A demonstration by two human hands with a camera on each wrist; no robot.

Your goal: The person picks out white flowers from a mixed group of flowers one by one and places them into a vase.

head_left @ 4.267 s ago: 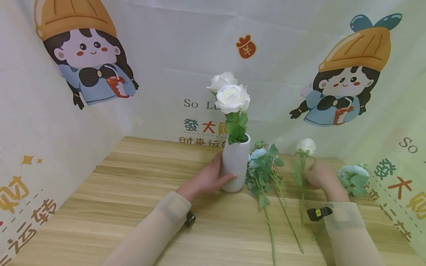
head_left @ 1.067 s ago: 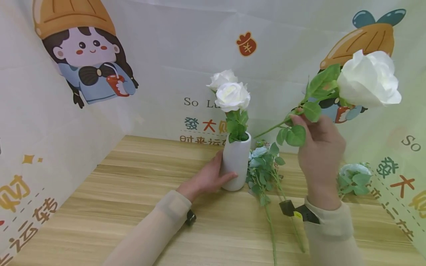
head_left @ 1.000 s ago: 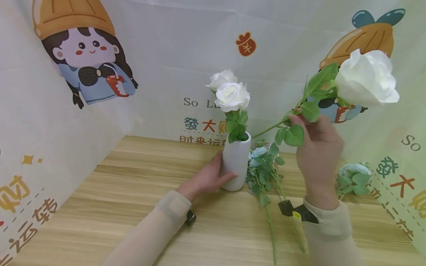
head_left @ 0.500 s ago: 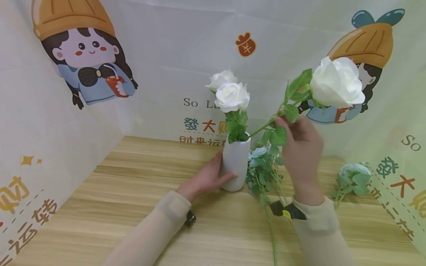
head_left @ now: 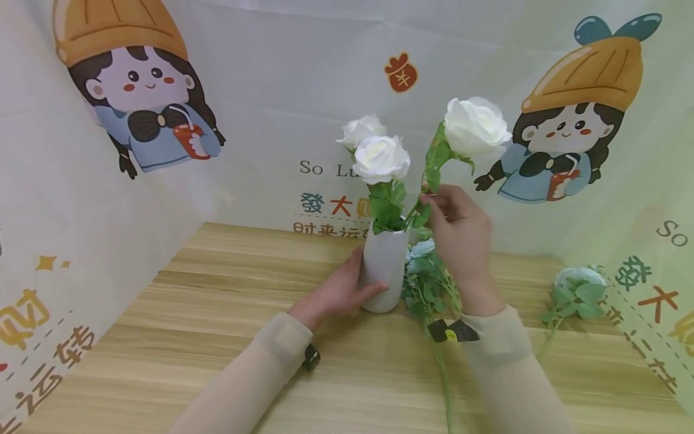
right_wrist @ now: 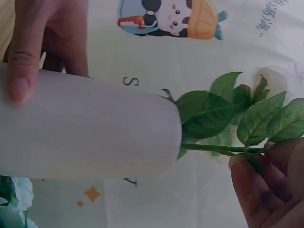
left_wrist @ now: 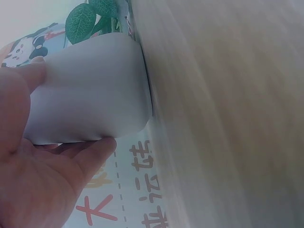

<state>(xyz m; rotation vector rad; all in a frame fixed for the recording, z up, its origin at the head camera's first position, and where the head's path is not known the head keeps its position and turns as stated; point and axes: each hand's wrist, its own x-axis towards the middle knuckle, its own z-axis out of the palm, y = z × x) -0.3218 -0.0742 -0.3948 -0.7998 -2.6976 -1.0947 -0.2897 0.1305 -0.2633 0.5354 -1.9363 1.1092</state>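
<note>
My left hand [head_left: 336,292] grips the lower part of a white vase [head_left: 384,265] that stands on the table. Two white roses [head_left: 381,159] rise from the vase, their green leaves at its mouth. My right hand [head_left: 461,238] pinches the stem of another white rose [head_left: 477,128] just right of the vase. In the right wrist view this rose's green stem [right_wrist: 204,147] runs into the vase mouth, between thumb and fingers at its other end. The left wrist view shows thumb and fingers around the vase [left_wrist: 90,90] near its base.
Pale blue flowers [head_left: 425,265] with long stems lie on the wooden table [head_left: 217,337], partly behind the right forearm. Another pale blue flower [head_left: 579,289] lies at the far right. A printed cloth backdrop [head_left: 271,78] closes off the back and sides.
My right hand picked a white rose up from the table, then brought it left, and its stem end entered the vase mouth. The rose now stands more upright. The left hand keeps its place.
</note>
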